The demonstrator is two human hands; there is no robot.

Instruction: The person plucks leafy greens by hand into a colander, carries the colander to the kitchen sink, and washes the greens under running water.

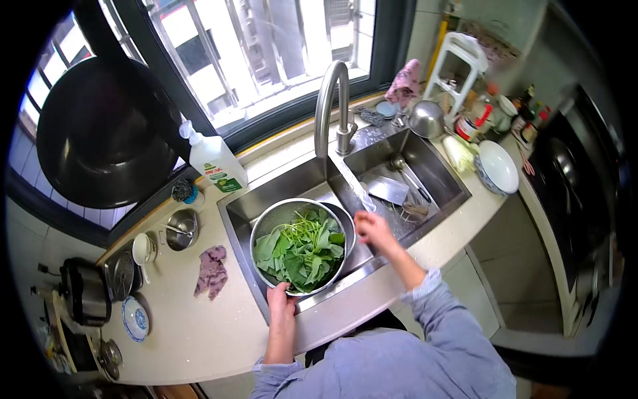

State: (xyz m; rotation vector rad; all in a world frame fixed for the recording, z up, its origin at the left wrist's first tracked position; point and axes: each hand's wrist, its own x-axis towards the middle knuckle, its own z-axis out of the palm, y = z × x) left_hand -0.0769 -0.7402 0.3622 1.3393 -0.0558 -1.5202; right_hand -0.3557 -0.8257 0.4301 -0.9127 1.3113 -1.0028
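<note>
A round metal colander heaped with green leafy vegetables sits over the left basin of the steel sink. At its near edge, my left hand grips the rim, thumb on the upper side. My right hand is just right of the colander, near the sink divider, with its fingers curled. Whatever those fingers may hold is hidden. Behind the colander's right side, part of another metal bowl shows. The curved faucet stands behind the divider.
A cleaver and a ladle lie in the right basin. Left on the counter are a white detergent bottle, a purple cloth, a small metal pot and a patterned bowl. At right stands a white bowl.
</note>
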